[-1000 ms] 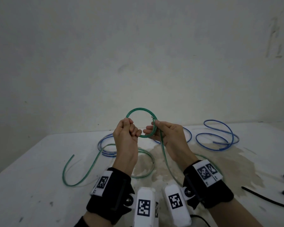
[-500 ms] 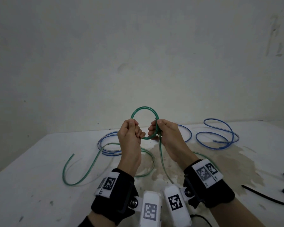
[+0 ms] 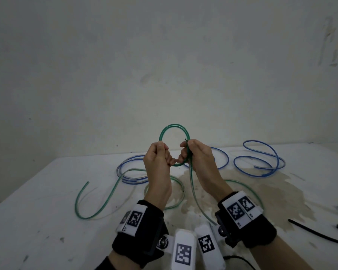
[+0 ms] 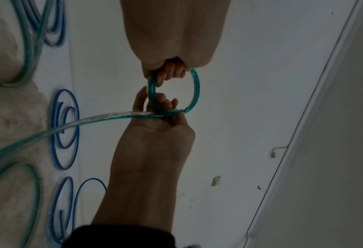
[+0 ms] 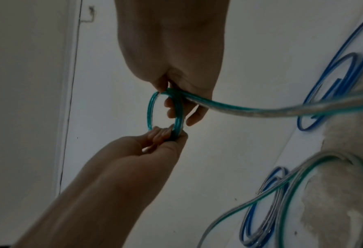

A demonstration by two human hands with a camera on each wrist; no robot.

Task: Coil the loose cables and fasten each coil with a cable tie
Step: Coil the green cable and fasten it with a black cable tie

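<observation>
I hold a small green cable coil (image 3: 174, 127) upright above the white table (image 3: 37, 211), in front of the wall. My left hand (image 3: 161, 155) grips the coil's left side with curled fingers, seen in the left wrist view as left hand (image 4: 171, 72) on coil (image 4: 195, 87). My right hand (image 3: 188, 152) pinches the right side where the strands cross; the right wrist view shows right hand (image 5: 176, 102) on coil (image 5: 150, 110). The rest of the green cable (image 3: 195, 197) trails from it down onto the table.
Loose blue cables lie behind my hands, one at the left (image 3: 129, 164) and one looped at the right (image 3: 260, 158). More green cable (image 3: 98, 201) curves over the table's left. Black cable ties (image 3: 320, 233) lie at the right edge. A brown stain (image 3: 261, 191) marks the table.
My left hand has moved right, closer to the right hand. The green loop has become narrower and taller between them.
</observation>
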